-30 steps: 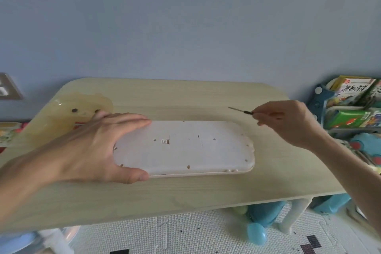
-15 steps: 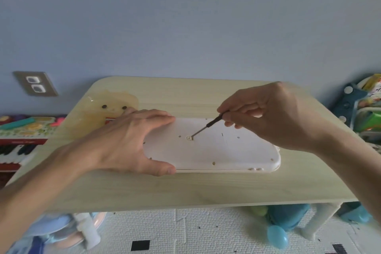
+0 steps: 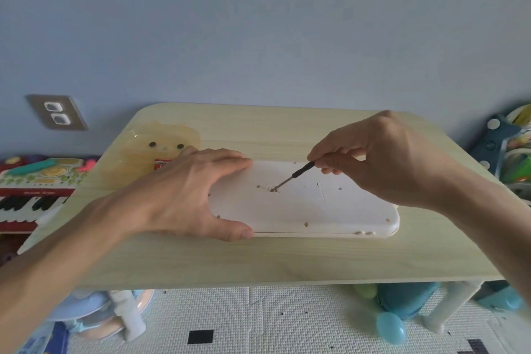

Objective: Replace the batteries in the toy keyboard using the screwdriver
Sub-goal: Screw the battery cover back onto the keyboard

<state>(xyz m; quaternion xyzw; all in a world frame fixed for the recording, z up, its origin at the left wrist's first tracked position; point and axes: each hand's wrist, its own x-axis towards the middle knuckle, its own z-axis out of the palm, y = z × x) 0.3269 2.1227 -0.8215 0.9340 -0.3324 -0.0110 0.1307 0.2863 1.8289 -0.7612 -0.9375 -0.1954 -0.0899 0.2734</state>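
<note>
Left hand (image 3: 184, 192) presses flat, fingers straight, on the pale wooden bench's (image 3: 258, 261) toy keyboard (image 3: 316, 210), a white rounded slab lying face down at its middle. Right hand (image 3: 382, 164) pinches the thin black-handled screwdriver (image 3: 293, 176), tip in a screw hole.

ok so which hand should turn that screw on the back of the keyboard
The right hand: it pinches the screwdriver, whose tip sits at the screw. The left hand lies spread over the toy keyboard at its left end, bracing it.
</note>
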